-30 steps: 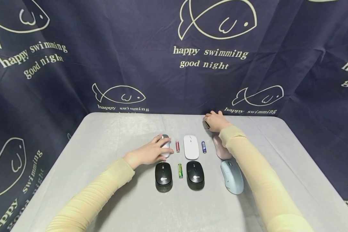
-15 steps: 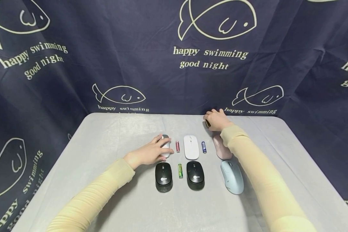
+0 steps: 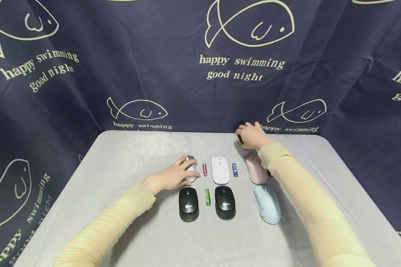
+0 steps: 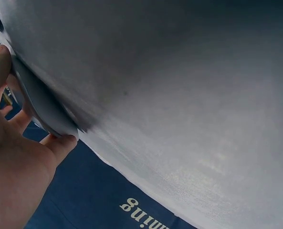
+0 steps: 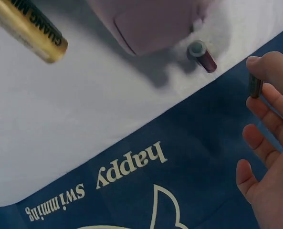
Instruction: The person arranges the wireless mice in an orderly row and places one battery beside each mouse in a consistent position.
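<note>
My left hand [image 3: 175, 174] lies over a grey-and-white computer mouse [image 3: 189, 168]. In the left wrist view its thumb and fingers grip the mouse [image 4: 46, 102] by its edges. At the far table edge, my right hand [image 3: 254, 135] pinches a small dark-and-gold battery [image 5: 255, 86] between thumb and forefinger, the other fingers spread apart. A pink mouse [image 3: 256, 170] sits just below the right wrist, partly behind the sleeve. Close to it in the right wrist view are a gold battery [image 5: 34, 33] and a dark red battery [image 5: 203, 57].
Between the hands are a white mouse [image 3: 220, 170], a red battery [image 3: 205, 169] and a blue battery [image 3: 235, 170]. Nearer stand two black mice, the left one [image 3: 188, 204] and right one [image 3: 225, 202], with a green battery [image 3: 208, 197] between. A light blue mouse [image 3: 267, 204] lies right.
My right hand has shifted a little right and away, holding the battery, and its sleeve uncovers more of the pink mouse. The left hand stays on its mouse.
</note>
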Available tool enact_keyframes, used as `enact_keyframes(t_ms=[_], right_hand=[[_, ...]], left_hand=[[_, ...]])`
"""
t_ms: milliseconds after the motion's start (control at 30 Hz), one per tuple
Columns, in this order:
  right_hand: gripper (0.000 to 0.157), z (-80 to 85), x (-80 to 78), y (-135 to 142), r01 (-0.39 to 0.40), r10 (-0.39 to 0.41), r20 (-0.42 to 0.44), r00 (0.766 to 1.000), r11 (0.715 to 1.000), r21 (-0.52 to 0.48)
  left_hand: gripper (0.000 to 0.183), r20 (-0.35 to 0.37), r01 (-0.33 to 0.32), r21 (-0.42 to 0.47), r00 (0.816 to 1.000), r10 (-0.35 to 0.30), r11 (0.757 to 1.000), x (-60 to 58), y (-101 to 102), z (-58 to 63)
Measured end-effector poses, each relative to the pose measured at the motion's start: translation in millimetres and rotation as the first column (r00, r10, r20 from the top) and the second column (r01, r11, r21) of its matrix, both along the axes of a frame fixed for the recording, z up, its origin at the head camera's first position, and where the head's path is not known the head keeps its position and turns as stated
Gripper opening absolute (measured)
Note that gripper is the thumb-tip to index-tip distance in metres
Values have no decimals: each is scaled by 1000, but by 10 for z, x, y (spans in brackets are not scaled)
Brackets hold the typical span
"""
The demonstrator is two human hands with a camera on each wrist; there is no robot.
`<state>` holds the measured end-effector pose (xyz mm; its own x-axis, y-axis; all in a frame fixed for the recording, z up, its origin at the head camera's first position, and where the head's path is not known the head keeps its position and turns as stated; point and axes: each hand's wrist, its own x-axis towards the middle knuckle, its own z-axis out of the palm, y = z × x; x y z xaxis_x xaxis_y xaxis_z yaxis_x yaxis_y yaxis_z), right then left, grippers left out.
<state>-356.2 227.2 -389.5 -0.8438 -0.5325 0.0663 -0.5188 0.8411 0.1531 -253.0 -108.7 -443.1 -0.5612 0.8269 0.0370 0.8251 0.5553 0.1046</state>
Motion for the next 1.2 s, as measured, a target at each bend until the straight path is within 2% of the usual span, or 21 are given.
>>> enact_keyframes(t_ms=[133, 433, 767, 1200], right_hand=[[42, 85, 31, 14, -21, 21, -32, 999, 1000, 1], [46, 287, 124, 67, -28, 26, -40, 999, 999, -36], [45, 397, 238, 127, -32, 31, -45, 998, 999, -25], [47, 511, 404, 143, -68, 64, -92, 994, 997, -36]], left_hand=[[39, -2, 3, 2, 1000, -3, 1000, 4, -1, 7], [40, -21, 23, 7, 1000, -22, 1000, 4, 0, 11], [39, -6, 25, 11, 1000, -24, 1000, 28, 3, 49], [38, 9, 0, -8, 1000, 0, 1000, 20, 12, 27]])
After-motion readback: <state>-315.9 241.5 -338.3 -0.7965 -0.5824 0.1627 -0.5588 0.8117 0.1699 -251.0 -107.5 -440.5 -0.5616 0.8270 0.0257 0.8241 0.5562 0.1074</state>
